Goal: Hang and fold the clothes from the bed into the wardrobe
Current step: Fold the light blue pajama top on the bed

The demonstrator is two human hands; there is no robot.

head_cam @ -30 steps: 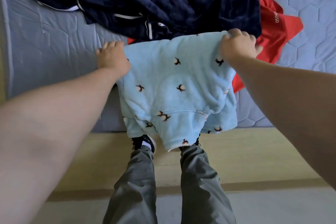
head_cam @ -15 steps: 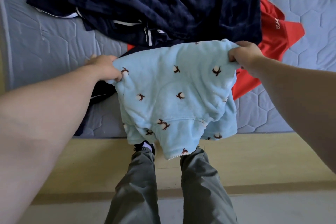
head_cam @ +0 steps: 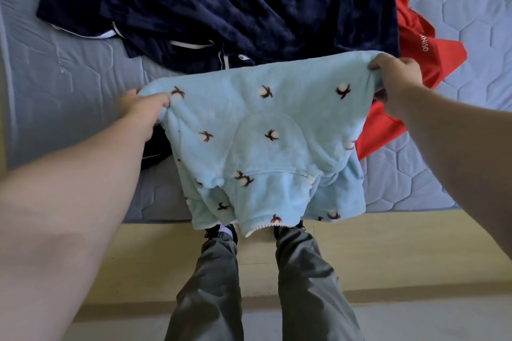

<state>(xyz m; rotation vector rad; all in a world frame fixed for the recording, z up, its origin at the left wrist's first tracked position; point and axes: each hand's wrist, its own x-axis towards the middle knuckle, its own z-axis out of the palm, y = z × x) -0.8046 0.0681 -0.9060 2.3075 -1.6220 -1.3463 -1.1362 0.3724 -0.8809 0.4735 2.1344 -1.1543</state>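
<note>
Presently the blue fleece top (head_cam: 266,141) is held spread over the near edge of the bed (head_cam: 69,86), its lower part hanging past that edge. The left hand (head_cam: 144,111) grips one upper corner, fingers curled into the fabric; the right hand (head_cam: 396,75) pinches the other corner likewise. Judgement: the step in hand is squaring the top for folding. Recommended: hold both corners level and taut, lay it flat on the bed's near strip, and smooth the bunched lower layers before folding. A navy garment (head_cam: 221,3) lies further up the bed, a red garment (head_cam: 415,44) towards its right side.
</note>
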